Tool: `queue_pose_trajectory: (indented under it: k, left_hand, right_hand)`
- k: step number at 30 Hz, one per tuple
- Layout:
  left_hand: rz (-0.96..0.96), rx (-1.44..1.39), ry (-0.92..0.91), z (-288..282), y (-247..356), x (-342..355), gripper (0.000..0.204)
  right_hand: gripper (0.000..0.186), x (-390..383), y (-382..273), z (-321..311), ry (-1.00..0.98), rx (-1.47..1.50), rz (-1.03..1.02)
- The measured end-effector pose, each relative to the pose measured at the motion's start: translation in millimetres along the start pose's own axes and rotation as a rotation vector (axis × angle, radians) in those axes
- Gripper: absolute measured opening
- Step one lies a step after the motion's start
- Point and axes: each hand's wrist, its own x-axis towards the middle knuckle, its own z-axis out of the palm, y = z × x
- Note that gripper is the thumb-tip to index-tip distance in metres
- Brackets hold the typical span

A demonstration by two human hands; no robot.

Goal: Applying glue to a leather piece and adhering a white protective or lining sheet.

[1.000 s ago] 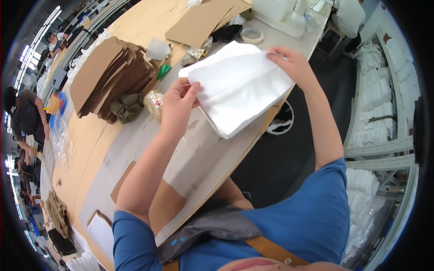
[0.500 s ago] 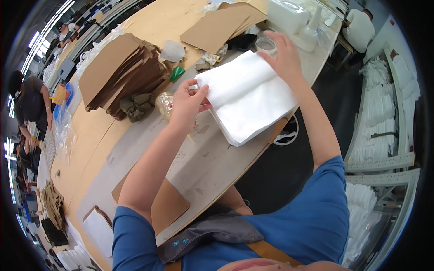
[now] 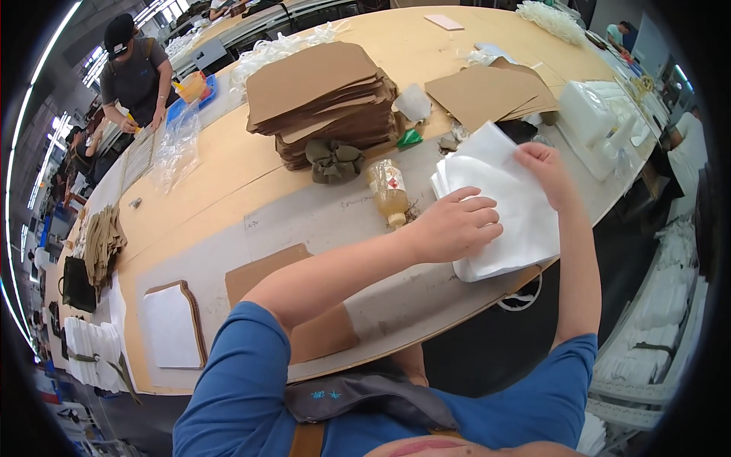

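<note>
At the lower left of the frame a white-topped pad [image 3: 171, 331] lies on the table, and right of it, nearer the lower middle, a flat brown panel [image 3: 326, 339] runs partly under my left forearm. Above, at the upper middle, stands a tall stack of brown sheets [image 3: 316, 84], with a knotted olive cloth [image 3: 335, 161] against its front and a bottle of yellowish liquid [image 3: 388, 190] lying just beside.

Right of centre, my left hand [image 3: 459, 225] reaches over the left part of the white sheets [image 3: 518, 247], fingers loosely bent; I cannot tell whether they pinch anything or only rest there. The pile sits near the table's front edge. My right hand [image 3: 541, 164] is narrowed on the right edge of the raised top sheet, thumb and fingers together.

I judge each sheet light, thin and soft, likely to crease or slide on its neighbour, so a gentle pinch at a corner or free edge suits it, with a flat palm steadying the pile. Farther right stands a translucent white container [image 3: 586, 114].
</note>
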Motion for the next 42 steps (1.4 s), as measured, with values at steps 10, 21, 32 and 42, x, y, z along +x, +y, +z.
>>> queue_pose_trajectory:
  k: [10,21,32,42]
  left_hand:
    - [-0.316,-0.298,-0.031,9,5,-10,0.034]
    - [-1.47,-1.838,0.131,-34,33,-36,0.082]
    - [-1.429,-1.217,-0.033,-24,20,-41,0.035]
    - [-0.571,-0.418,0.23,-140,37,3,0.025]
  right_hand:
    - [0.029,1,-77,-59,0.737,0.327,-0.52]
    - [0.029,-154,-7,99,0.221,-1.045,-0.888]
    - [0.055,-179,7,101,0.164,-0.997,-0.741]
    - [0.098,-162,-7,41,0.37,0.101,-0.162]
